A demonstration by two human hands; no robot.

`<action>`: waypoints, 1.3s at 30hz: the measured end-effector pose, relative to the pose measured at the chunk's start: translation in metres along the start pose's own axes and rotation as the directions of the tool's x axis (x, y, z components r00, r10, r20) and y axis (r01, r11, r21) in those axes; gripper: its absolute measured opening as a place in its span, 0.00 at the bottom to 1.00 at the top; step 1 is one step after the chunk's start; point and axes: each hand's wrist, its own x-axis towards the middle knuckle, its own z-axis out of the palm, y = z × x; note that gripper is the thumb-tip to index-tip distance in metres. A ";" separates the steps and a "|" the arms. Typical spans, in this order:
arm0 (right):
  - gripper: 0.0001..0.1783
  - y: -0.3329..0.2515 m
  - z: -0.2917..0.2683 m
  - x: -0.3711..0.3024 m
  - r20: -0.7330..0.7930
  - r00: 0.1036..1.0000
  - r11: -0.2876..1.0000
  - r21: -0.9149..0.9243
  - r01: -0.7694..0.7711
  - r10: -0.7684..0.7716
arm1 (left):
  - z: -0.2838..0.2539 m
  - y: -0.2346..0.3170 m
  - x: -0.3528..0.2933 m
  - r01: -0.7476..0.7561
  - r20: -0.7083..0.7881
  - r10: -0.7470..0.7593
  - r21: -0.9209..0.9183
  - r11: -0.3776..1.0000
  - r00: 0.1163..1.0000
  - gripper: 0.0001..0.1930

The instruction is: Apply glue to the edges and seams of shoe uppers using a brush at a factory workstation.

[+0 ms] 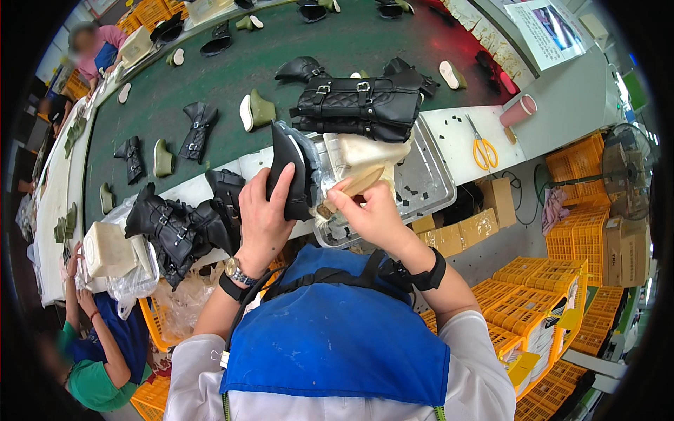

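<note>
- Currently, your left hand [267,214] grips the black boot piece [286,165], its fingers laid over the outer face; contact behind the piece is hidden.
- Location: the boot piece is tilted at the near edge of the green surface [232,77], just left of the white block [365,151].
- Your right hand [375,214] pinches a tan, wooden-looking tool [365,180] above the left part of the metal tray [432,175]. Whether the tool touches the boot piece cannot be told.
- Handling: expect the boot piece to be light and flexible, probably stiffer along its seams. Its smooth face may slip under fingertips.
- Hold point: support the lower part with spread fingers; a hard pinch could crease the face.
</note>
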 end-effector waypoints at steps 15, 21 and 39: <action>0.06 0.015 -0.002 0.004 -0.034 0.935 0.924 -0.173 0.341 -0.352 | -0.007 -0.002 0.003 0.000 0.090 0.002 -0.018 1.000 0.996 0.43; 0.10 0.059 -0.008 0.004 -0.171 0.985 0.998 -0.053 -0.022 0.013 | -0.012 -0.020 0.000 0.147 0.105 -0.124 -0.261 0.954 0.987 0.41; 0.13 0.120 -0.020 -0.024 0.234 0.868 0.830 -0.477 -0.290 0.438 | -0.042 -0.073 -0.007 0.575 0.531 -0.273 -0.810 0.115 0.802 0.39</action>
